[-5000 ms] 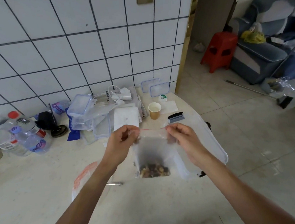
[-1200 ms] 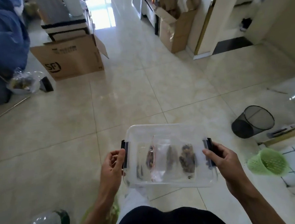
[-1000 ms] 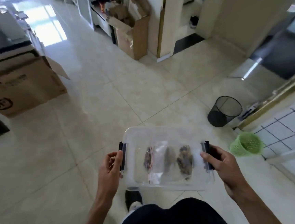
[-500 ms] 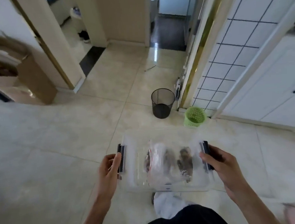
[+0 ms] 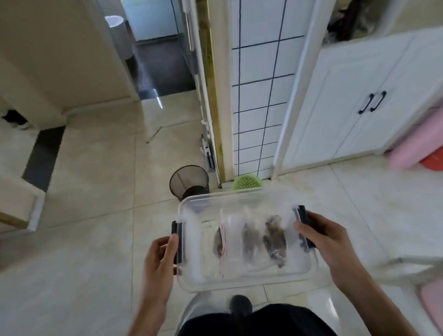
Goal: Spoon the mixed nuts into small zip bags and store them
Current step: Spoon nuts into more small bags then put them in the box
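I carry a clear plastic storage box (image 5: 197, 266) with black side clips at waist height, over the tiled floor. Inside it lie small zip bags of mixed nuts (image 5: 273, 239), seen through the clear lid as dark clumps. My left hand (image 5: 160, 261) grips the box's left clip and my right hand (image 5: 324, 236) grips the right clip. The box is level and slightly blurred by motion.
A black mesh waste bin (image 5: 188, 180) and a green basket (image 5: 246, 183) stand on the floor just ahead. A tiled wall and door frame (image 5: 209, 88) rise behind them. White cabinet doors (image 5: 364, 101) are at the right, with a pink object (image 5: 426, 133) beside them.
Five seconds ago both hands held one zip bag at the table. Since then I walk with the box; the view has swung right, and the bins and white cabinet have come closer.
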The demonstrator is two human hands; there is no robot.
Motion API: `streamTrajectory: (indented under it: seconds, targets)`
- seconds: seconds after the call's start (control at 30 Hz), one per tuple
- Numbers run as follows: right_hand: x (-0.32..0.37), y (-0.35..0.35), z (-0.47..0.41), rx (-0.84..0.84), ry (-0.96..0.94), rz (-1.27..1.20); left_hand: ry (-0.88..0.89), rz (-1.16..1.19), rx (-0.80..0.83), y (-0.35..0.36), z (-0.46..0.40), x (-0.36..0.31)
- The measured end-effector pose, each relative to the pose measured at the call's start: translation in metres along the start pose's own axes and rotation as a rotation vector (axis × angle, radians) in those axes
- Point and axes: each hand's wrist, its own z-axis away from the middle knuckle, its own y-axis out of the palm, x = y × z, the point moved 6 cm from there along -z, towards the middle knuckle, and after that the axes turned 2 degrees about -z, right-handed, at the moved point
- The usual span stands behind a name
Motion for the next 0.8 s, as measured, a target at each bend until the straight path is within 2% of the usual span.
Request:
streamTrajectory:
  seconds: [0.47,0.63,0.8]
  targets:
    - [0.030,-0.073,-0.106,-0.547,0.053,-0.225,0.088,-0.149,0.560,0.239,-0.213,-0.124]
    - [0.052,-0.096,-0.126,-0.721,0.039,-0.244,0.160,-0.225,0.779,0.343,-0.259,-0.176]
    - [0.054,-0.128,-0.123,-0.949,0.061,-0.317,0.201,-0.301,1.019,0.454,-0.257,-0.209]
